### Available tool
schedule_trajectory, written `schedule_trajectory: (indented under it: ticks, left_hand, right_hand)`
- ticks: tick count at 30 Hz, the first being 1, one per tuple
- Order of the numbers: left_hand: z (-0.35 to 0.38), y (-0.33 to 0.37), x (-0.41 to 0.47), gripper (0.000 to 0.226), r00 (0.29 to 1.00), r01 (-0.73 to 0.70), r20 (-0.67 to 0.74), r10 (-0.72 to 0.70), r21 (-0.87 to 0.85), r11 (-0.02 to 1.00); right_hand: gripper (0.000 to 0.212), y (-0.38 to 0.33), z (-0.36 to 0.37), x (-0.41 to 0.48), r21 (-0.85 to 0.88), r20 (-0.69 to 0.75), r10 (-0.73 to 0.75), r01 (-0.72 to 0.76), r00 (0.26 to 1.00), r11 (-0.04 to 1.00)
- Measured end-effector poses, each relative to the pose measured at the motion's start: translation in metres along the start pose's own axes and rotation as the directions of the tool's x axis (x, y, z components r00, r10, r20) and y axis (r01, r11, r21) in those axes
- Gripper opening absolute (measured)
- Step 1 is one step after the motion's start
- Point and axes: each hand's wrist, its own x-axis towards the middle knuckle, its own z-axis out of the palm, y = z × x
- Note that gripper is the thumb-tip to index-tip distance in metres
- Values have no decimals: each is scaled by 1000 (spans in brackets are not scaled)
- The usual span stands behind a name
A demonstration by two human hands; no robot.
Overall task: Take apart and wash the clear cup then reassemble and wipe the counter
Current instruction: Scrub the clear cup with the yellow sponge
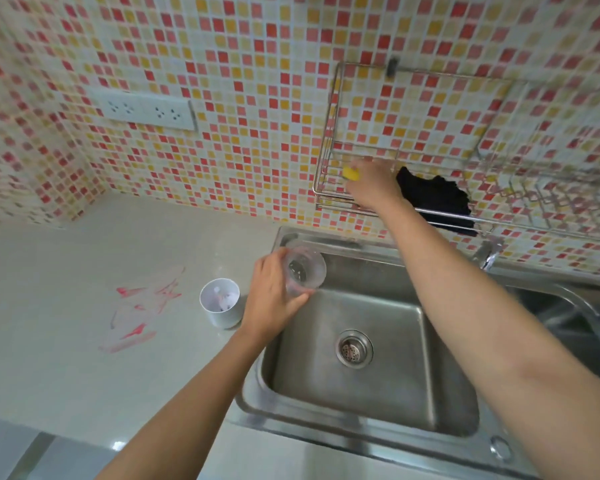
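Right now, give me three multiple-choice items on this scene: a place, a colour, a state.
1. Where is the white cup? A on the counter, left of the sink; B on a stove; C on the floor.
2. What colour is the sponge the right hand holds? A green; B yellow; C blue.
3. What is the left hand doing? A lying flat; B turning a tap; C gripping the clear cup.
Answers: A, it stands beside the sink rim; B, yellow shows in its grasp; C, its fingers curl round it.
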Motion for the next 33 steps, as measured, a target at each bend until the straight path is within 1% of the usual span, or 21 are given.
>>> schedule_trajectory:
  ticks: [2,4,6,7,8,10,12,13,14,16,18,20,22,24,25,27,28,29,30,32,33]
  left_hand:
    - [-4,-5,10,73,1000,-31,6,31,22,999]
    - [-5,-11,16,74,996,-78,31,78,26,997]
    - [-6,-16,21,75,989,-131,75,129,17,991]
    - [-7,-18,23,75,985,-147,96,146,8,989]
    - [-7,-20,25,75,981,-159,112,159,-5,987]
    - [-5,-24,30,77,974,-174,144,176,-26,984]
    - [-2,-27,34,80,966,-167,193,172,-42,985]
    - [0,-29,37,83,962,-161,217,168,-53,986]
    - [3,-30,40,85,955,-158,243,169,-63,985]
    - [10,-31,43,86,943,-162,283,177,-74,984]
    - [15,-26,44,86,933,-167,306,188,-95,981]
    - [23,-21,44,84,925,-183,318,206,-103,978]
    - [31,-12,45,83,913,-222,338,230,-62,973]
    - [38,-2,46,82,916,-245,322,239,-23,969]
    - [42,2,46,79,922,-248,303,240,-13,969]
    - [49,7,43,77,927,-243,295,230,8,970]
    - [52,10,41,77,925,-243,304,226,18,970]
    - [55,13,38,77,921,-248,317,228,26,968]
    - [58,15,36,76,915,-253,334,228,32,967]
    - [65,23,33,70,914,-231,356,196,56,971]
    - [68,28,32,67,914,-217,364,178,67,974]
  right_hand:
    - [39,-2,-1,7,34,21,26,-26,999,999]
    - [31,-5,-4,6,83,-19,49,-47,999,995]
    - [26,-7,-9,-3,149,-132,32,-12,991,989]
    - [27,-9,-11,-11,167,-218,-2,39,976,985]
    - [32,-11,-12,-23,176,-305,-41,98,951,980]
    - [42,-15,-11,-57,184,-463,-109,216,880,959]
    - [44,-17,-3,-100,190,-550,-134,280,825,941]
    - [43,-14,5,-120,185,-558,-146,294,817,938]
    - [42,-9,15,-138,172,-545,-166,303,822,938]
    - [39,4,40,-164,129,-465,-225,316,856,940]
    - [36,18,62,-180,46,-356,-301,338,885,940]
    - [33,31,72,-188,-64,-261,-359,355,896,933]
    - [32,43,72,-188,-124,-231,-356,335,906,934]
    - [31,51,71,-188,-90,-232,-323,310,917,946]
    - [29,52,71,-189,-21,-207,-288,290,935,957]
    - [26,55,68,-188,144,-113,-202,217,973,966]
    - [26,60,65,-186,183,-63,-191,199,980,963]
    - [26,67,62,-183,144,-37,-220,224,975,964]
    - [28,76,59,-180,68,-28,-267,268,963,961]
    - [30,96,59,-175,-143,-30,-367,359,930,922]
    - [31,101,62,-176,-178,-46,-375,362,926,915]
